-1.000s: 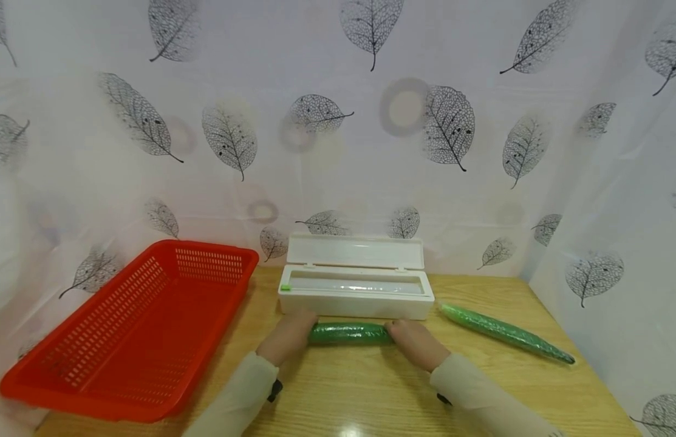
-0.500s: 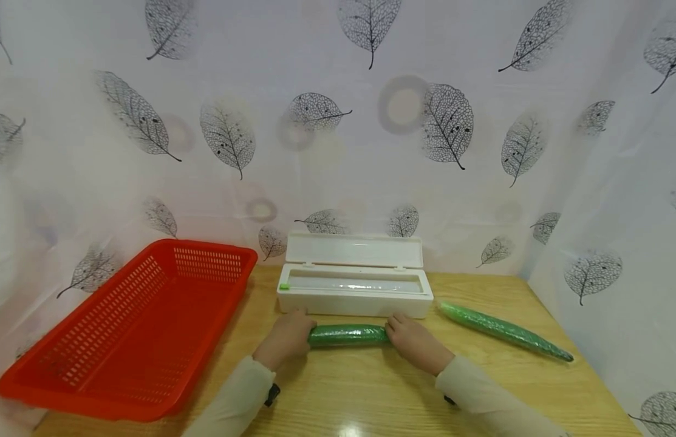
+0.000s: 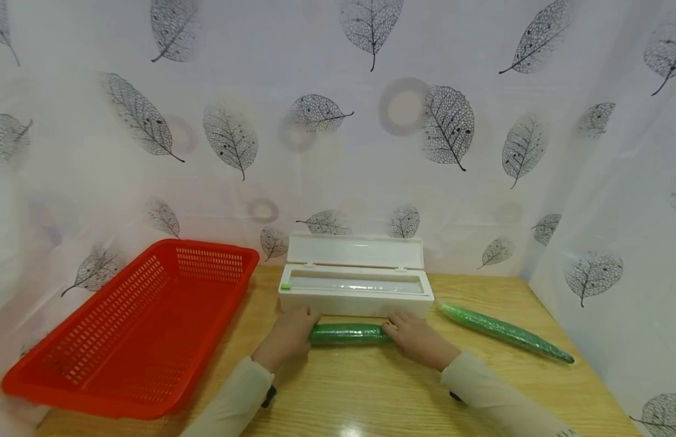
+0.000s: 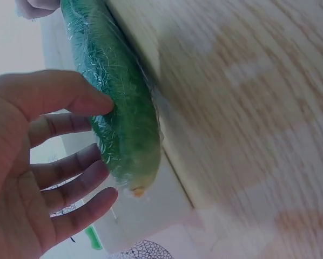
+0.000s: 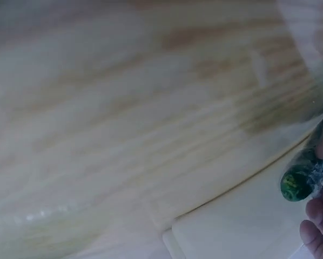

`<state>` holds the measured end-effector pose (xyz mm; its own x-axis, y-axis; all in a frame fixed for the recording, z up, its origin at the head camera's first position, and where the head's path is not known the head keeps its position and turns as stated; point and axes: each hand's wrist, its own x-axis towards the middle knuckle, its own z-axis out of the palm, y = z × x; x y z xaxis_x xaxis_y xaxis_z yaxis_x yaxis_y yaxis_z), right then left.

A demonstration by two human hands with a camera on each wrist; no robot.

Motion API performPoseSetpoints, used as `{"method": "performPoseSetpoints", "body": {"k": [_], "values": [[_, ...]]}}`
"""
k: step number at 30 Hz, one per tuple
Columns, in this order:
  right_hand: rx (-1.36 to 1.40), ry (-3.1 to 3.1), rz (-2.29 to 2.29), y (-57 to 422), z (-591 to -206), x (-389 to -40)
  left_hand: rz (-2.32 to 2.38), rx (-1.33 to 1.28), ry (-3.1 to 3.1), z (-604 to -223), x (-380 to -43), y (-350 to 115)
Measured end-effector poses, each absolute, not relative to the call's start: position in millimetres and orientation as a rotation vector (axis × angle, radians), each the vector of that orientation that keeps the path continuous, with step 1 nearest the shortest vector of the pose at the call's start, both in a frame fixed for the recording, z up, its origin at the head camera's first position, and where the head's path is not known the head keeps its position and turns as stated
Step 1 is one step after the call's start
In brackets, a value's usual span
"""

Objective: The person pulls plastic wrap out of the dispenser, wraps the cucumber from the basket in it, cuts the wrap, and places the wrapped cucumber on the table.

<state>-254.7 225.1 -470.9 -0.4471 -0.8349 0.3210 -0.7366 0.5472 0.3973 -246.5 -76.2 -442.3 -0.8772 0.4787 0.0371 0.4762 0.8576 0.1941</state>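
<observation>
A cucumber (image 3: pixel 348 334) wrapped in clear plastic film lies crosswise in front of the white box in the head view. My left hand (image 3: pixel 288 337) holds its left end; in the left wrist view the thumb (image 4: pixel 91 102) presses one side and the fingers (image 4: pixel 78 186) spread along the other, near the pale tip. At the opposite end, my right hand (image 3: pixel 419 340) pinches the cucumber. The right wrist view shows that dark green end (image 5: pixel 295 186) with crumpled film by the fingertips (image 5: pixel 313 237); most of this hand is out of frame.
Behind the hands stands the white cling film box (image 3: pixel 356 306), lid (image 3: pixel 354 252) up, with a film roll inside and a green slider (image 3: pixel 286 286). Another wrapped cucumber (image 3: pixel 507 331) lies to the right. A red plastic basket (image 3: pixel 184 388) occupies the left side of the wooden table (image 3: pixel 348 388).
Both hands stay at the cucumber's ends, with small shifts of the fingers over it. My right wrist has moved slightly outward. The box, basket and other cucumber stay put.
</observation>
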Motion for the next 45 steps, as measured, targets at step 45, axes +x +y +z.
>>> {"method": "performPoseSetpoints", "body": {"k": [45], "values": [[1.196, -2.413, -0.484, 212, -464, -245, 0.056, 1.025, 3.102, -449, -244, -76]]}}
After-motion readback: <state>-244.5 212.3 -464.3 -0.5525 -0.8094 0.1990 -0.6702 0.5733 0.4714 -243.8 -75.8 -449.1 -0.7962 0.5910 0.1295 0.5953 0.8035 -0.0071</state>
